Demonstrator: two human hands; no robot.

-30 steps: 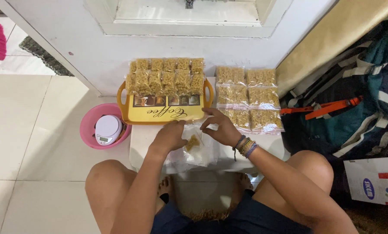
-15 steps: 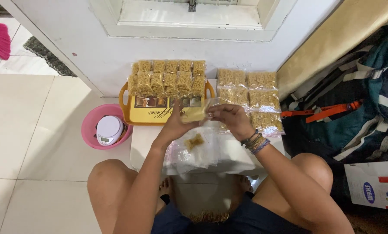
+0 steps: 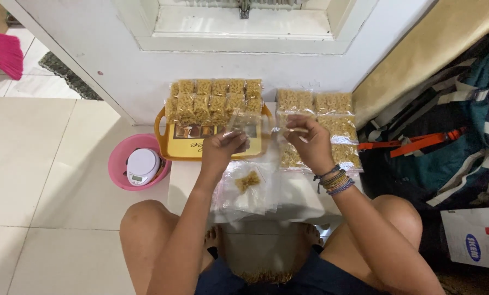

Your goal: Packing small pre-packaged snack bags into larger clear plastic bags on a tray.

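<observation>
Left hand (image 3: 222, 148): I pinched one edge of the clear bag (image 3: 250, 127).
Right hand (image 3: 309, 141): pinched the other edge, above the yellow tray (image 3: 170, 145).
Floor (image 3: 31, 164): pale tiles, white door (image 3: 146, 65) ahead.

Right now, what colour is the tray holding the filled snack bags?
Yellow-orange tray, seen clearly in the head view.

- We hold a clear empty bag (image 3: 250, 123) between both hands above the yellow tray (image 3: 173, 146).
- Small clear packets of yellow snack (image 3: 214, 101) fill the tray's far end.
- More packets (image 3: 332, 117) lie right of it.
- A white carton with blue and red print (image 3: 476, 246) sits far right.
- The scale's small grey screen (image 3: 136, 178) faces up in the pink bowl.
</observation>
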